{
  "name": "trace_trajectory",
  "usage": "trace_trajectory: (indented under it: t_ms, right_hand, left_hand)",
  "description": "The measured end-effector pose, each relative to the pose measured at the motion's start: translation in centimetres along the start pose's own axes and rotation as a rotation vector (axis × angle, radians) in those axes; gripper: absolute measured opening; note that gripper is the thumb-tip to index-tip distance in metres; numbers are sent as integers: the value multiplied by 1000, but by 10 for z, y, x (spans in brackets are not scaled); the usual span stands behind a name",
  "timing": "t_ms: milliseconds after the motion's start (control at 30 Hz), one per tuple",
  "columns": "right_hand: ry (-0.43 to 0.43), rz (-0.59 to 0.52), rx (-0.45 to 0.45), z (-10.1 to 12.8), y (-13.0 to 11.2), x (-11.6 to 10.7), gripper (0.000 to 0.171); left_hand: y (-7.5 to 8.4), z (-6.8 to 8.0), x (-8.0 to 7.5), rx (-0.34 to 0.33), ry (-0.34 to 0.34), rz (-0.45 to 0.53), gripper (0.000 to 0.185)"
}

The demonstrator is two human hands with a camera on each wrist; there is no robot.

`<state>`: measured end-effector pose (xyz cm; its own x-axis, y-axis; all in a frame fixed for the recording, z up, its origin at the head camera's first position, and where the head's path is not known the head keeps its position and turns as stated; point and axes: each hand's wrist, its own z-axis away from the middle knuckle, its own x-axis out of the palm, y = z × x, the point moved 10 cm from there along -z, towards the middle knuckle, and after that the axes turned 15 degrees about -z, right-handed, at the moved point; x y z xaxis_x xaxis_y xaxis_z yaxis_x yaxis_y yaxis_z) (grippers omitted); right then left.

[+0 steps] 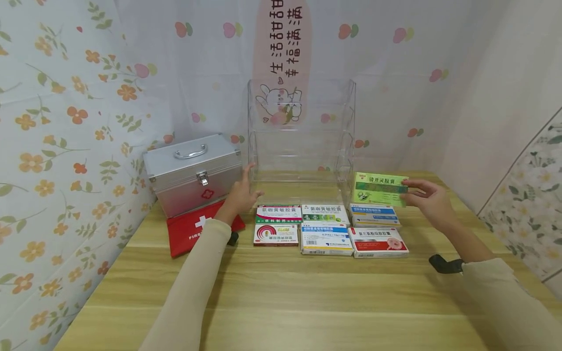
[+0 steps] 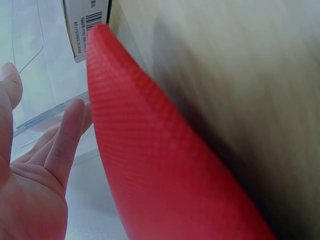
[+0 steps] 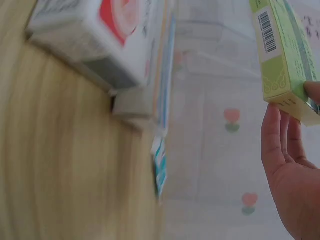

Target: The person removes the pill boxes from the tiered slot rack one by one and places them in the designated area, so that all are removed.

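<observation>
My right hand pinches the right end of a green medicine box, raised above the boxes at the right. In the right wrist view, thumb and fingers grip that box near its end. My left hand is by the left side of a clear tiered display rack. Its fingers are spread and hold nothing; whether they touch the rack I cannot tell. Several medicine boxes lie before the rack in two rows, among them a red-and-white one and a blue-and-white one.
A silver first-aid case stands at the left, with a red first-aid pouch leaning against its front. The pouch fills much of the left wrist view. A small teal-and-white packet lies beyond the boxes. A patterned curtain hangs behind the wooden table.
</observation>
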<state>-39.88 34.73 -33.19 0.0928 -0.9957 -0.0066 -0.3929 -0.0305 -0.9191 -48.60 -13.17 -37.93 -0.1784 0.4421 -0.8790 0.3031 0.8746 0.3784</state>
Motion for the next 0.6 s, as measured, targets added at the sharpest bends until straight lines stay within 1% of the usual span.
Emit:
trace_trajectory:
  t_ms: [167, 267, 300, 400, 500, 600]
  right_hand:
    - [37, -75, 37, 9, 11, -28, 32]
    - [67, -44, 88, 14, 19, -46, 31]
    - [72, -54, 110, 16, 22, -52, 30]
    - [93, -123, 170, 21, 31, -69, 30]
    - [102, -230, 192, 25, 35, -84, 32]
    - [126, -236, 223, 31, 36, -97, 33]
  left_hand:
    - [-3, -2, 2, -13, -13, -13, 93]
    - [-5, -3, 3, -17, -17, -7, 94]
    - [-5, -3, 3, -16, -16, -5, 94]
    - [-5, -3, 3, -14, -15, 2, 94]
    - [-5, -2, 4, -13, -10, 5, 94]
    - [-4, -2, 4, -13, -6, 7, 93]
